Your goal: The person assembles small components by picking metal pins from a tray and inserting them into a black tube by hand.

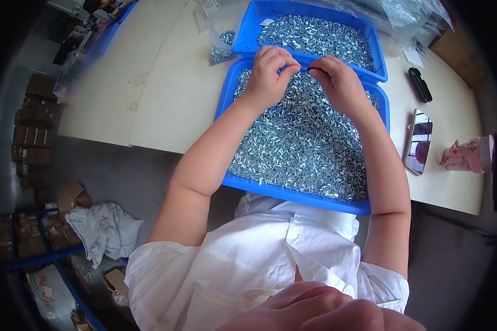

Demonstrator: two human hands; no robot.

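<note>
My left hand is closed in a pinch above the far part of the near blue bin. What its fingertips hold is too small to make out. Facing it, my right hand pinches a thin dark rod-like piece, whose tip reaches toward the left fingertips. Beneath both hands, the near bin is filled with small shiny metal cylinders. More of the same pieces lie in a second blue bin, just behind the first.
A clear bag holding small metal parts lies left of the far bin. On the table's right side are a black case, a phone and a pink patterned cup. Plastic bags lie at the back right. Someone sits at the far left.
</note>
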